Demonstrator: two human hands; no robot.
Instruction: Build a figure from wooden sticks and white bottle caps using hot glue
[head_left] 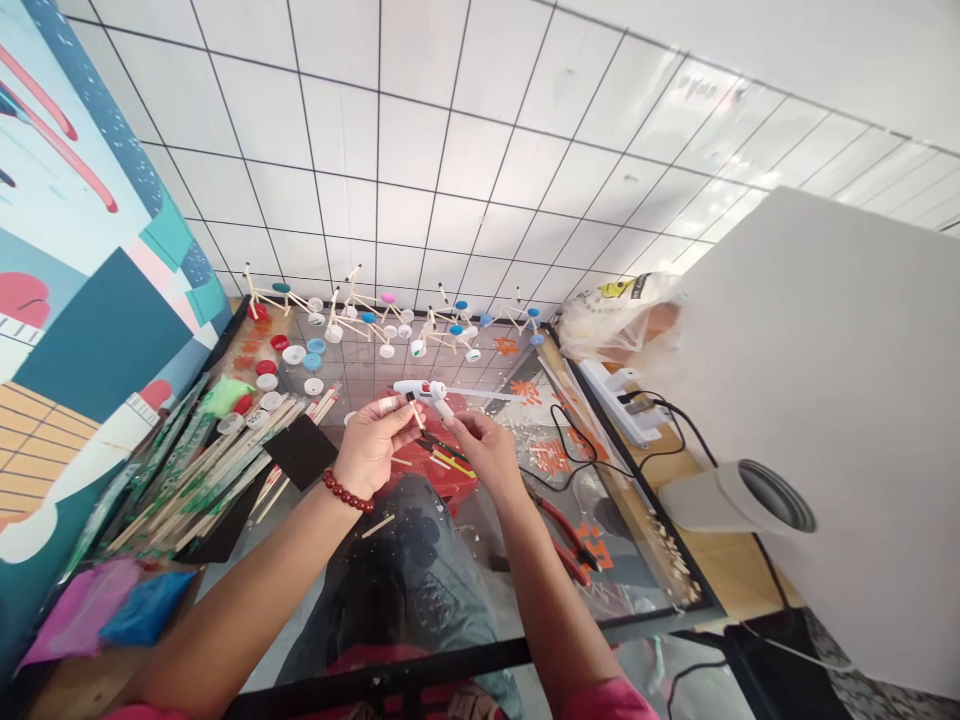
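My left hand point(373, 440), with a red bead bracelet on the wrist, pinches a short wooden stick point(417, 412) with a black end. My right hand point(484, 447) has its fingers closed at the handle of a white hot glue gun point(420, 388). A clear glue stick point(487, 395) juts from the back of the gun. Below the hands lie dark-bladed scissors or pliers point(442, 447) and a yellow-handled cutter point(454, 463). Along the far edge stand several small stick models point(364, 305) with bottle-cap feet.
Loose bottle caps point(294, 354) lie at the left, above bundled wooden sticks point(217, 475) and a black square sheet point(301, 452). Red-handled pliers point(566, 540) rest at the right. A power strip point(619, 400), its cord point(574, 440) and a plastic bag point(622, 320) are beyond the glass top's frame.
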